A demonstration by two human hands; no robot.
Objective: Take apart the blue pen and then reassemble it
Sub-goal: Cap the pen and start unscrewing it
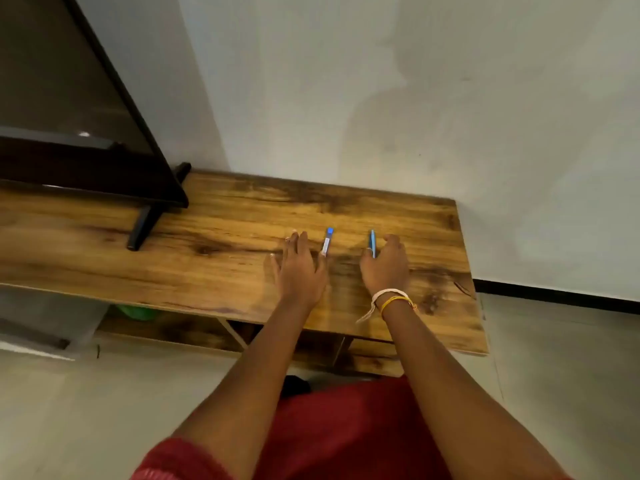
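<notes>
Pen looks split in two already; one piece, white/silver w/ a blue end [327, 241], lies on the wooden desk [225, 216] just beside the left hand [300, 268], its near tip at or touching the thumb side of that hand; the other, a slim all-blue piece [372, 244], sits at the fingers of the right hand [386, 266]; the two pieces lie roughly parallel, pointing away from the person, near each other but apart.

Left grip: hand flat, fingers spread wide on the desk, holding nothing; may just brush the white piece, can't tell for sure. Right grip: fingers loosely curled, the blue piece running along thumb and forefinger; whether it's pinched or only resting against them, cannot tell, frame too small and soft.

Progress, as a judgement: the take-apart half seems done, at least to 2 parts; whether a refill, spring or cap also came out isn't visible; no other small bits can be made out on the desk. Left to do: bring both pieces together, line them up end to end, push or screw shut; so approx. halfway, w/ reassembly not yet begun.

Also on the desk: a dark TV screen [69, 98] on its stand, well apart at far left; right wrist wears thread bands [391, 299].
</notes>
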